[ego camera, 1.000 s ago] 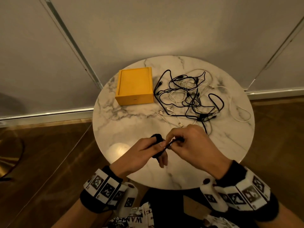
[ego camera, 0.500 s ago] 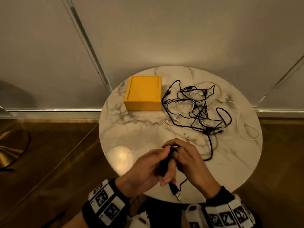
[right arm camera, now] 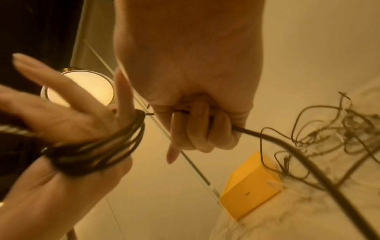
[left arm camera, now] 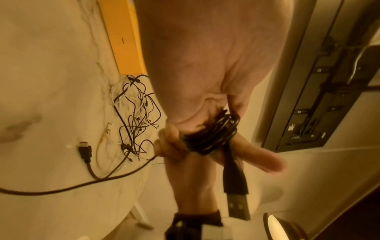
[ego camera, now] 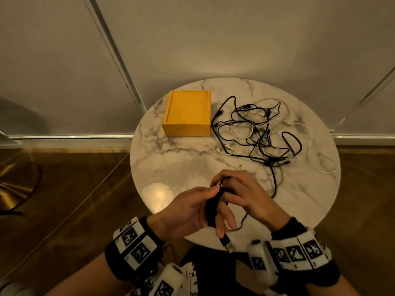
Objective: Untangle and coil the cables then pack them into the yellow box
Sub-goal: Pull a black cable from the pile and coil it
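Left grip (ego camera: pixel 192 212) wrapped in black coil (left arm camera: pixel 211 134), right grip (ego camera: pixel 245 195) pinching cable (right arm camera: pixel 287 142); risks dragging the tangle (ego camera: pixel 256 133) off the worktop (ego camera: pixel 171 163).

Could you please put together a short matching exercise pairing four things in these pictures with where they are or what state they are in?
Things:
1. yellow box
2. black cable
3. USB plug
4. cable tangle

States:
A. hangs below the left hand
B. wound in loops round the left hand's fingers, with the right hand gripping its free length
C. lies loose on the marble table, right of the box
D. closed, at the far side of the table

Pairs: 1-D, 2-B, 3-A, 4-C
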{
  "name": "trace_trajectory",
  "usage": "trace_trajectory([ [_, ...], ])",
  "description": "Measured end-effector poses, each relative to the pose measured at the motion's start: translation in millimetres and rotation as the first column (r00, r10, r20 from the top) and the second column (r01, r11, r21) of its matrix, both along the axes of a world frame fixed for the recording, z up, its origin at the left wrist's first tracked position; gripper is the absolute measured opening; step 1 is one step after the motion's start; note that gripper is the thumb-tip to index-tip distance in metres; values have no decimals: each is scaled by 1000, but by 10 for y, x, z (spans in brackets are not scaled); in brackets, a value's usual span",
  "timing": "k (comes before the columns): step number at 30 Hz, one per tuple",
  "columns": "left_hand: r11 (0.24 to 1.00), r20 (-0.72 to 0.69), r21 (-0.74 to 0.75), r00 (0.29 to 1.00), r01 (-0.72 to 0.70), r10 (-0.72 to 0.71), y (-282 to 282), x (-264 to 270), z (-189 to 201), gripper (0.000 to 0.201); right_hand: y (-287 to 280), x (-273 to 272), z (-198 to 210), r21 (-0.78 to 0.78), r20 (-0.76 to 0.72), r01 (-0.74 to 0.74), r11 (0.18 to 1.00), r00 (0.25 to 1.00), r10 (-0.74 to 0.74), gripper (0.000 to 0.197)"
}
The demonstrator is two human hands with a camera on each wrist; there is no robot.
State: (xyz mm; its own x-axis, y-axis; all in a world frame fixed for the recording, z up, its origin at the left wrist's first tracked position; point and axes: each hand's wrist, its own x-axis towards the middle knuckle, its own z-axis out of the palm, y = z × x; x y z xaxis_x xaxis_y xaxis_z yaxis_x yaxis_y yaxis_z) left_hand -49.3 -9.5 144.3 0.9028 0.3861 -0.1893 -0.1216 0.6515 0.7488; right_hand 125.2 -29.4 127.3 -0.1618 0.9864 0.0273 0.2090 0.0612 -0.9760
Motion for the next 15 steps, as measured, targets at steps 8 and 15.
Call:
trace_trajectory([
  [8, 995, 6, 67, 997, -76, 75, -31, 35, 13, 46, 67, 87, 69, -30, 44, 189, 981, 981, -188, 29],
  [15, 948, 223, 68, 931, -311, 290, 205, 57, 134, 45, -428, -438, -230, -244, 126, -100, 965, 983, 134, 27],
])
